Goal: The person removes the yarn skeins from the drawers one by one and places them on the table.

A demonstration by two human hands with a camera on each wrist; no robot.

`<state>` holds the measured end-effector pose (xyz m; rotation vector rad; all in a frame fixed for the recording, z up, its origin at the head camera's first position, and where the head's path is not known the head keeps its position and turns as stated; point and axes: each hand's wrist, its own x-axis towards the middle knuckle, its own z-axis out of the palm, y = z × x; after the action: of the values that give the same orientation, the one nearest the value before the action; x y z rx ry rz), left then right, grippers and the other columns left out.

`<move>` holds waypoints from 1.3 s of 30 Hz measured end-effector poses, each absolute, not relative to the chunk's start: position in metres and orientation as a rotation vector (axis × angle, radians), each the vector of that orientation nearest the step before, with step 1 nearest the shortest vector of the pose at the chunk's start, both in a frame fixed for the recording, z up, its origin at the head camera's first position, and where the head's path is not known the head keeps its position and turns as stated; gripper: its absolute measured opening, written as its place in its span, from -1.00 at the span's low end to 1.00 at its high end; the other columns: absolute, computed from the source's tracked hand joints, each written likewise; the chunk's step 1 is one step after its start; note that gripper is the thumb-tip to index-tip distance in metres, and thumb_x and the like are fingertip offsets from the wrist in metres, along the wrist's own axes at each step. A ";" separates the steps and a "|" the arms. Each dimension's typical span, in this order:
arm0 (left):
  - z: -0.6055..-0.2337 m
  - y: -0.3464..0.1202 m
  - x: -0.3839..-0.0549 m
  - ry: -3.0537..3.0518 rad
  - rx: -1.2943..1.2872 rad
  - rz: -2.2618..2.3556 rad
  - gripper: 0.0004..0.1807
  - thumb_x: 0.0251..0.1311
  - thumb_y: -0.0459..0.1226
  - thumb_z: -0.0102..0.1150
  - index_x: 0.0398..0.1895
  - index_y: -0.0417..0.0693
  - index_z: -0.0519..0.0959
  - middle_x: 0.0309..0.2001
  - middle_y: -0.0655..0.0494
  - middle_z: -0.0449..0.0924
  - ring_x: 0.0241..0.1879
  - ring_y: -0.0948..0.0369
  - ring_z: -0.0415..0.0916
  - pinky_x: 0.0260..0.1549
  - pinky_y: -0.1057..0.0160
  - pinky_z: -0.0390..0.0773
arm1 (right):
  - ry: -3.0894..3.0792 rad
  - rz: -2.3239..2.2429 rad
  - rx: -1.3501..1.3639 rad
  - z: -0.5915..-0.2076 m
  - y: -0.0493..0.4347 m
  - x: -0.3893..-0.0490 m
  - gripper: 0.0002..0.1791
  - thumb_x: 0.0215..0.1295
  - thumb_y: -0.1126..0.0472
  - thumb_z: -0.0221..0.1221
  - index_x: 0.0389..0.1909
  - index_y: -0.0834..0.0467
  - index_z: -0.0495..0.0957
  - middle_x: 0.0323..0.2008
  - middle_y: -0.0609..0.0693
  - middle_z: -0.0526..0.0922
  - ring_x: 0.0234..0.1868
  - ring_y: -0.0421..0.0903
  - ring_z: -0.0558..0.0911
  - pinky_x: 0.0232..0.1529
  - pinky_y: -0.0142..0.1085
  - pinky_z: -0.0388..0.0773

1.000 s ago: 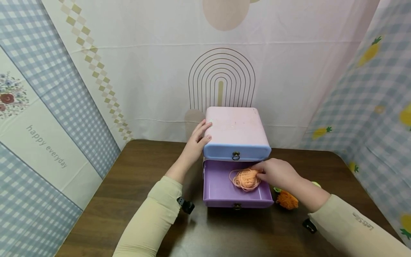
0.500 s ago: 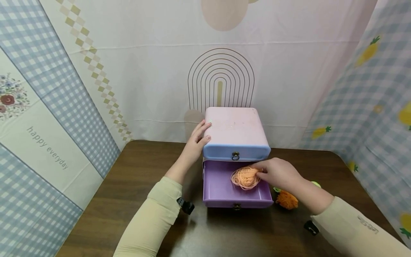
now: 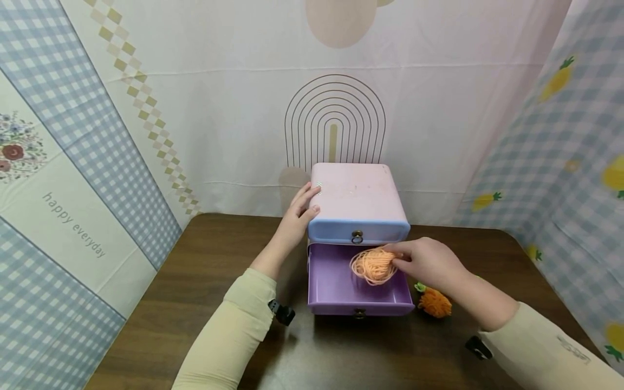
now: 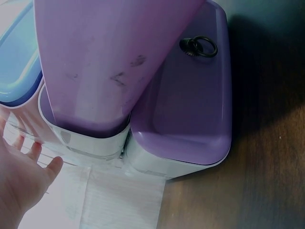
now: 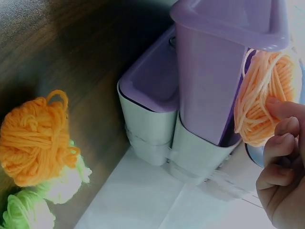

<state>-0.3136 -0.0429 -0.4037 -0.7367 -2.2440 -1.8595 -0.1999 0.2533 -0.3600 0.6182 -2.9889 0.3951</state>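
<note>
brown table [image 3: 205, 281] under you: left hand [image 3: 297, 216] rests spread against the cabinet [image 3: 358, 197]; right hand [image 3: 424, 262] pinches peach yarn [image 3: 372, 265] over the open purple drawer [image 3: 336, 290], orange yarn [image 3: 435, 303] beside, probably green behind.

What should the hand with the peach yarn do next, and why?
Probably lower it and let go. The right hand pinches the peach yarn bundle just above the open purple drawer, so it is not yet lying on the drawer floor. The left hand rests on the side of the pink drawer box, so the box should stay put.
</note>
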 end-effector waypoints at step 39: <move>-0.400 -0.037 -0.322 -2.284 -0.699 -1.833 -0.45 0.41 -0.14 0.02 0.46 0.08 0.34 0.57 0.18 -0.07 0.51 0.14 -0.10 0.38 0.01 0.14 | -2.979 0.567 0.309 -0.368 0.362 -0.176 -0.59 0.37 0.16 0.22 0.18 0.22 0.59 -0.53 -0.17 0.63 -0.69 -0.21 0.33 -0.64 -0.30 0.22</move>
<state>-0.3217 -0.0366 -0.4002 -0.6990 -2.2843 -1.8329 -0.1764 0.3616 -0.3681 0.3093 -2.9791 0.5674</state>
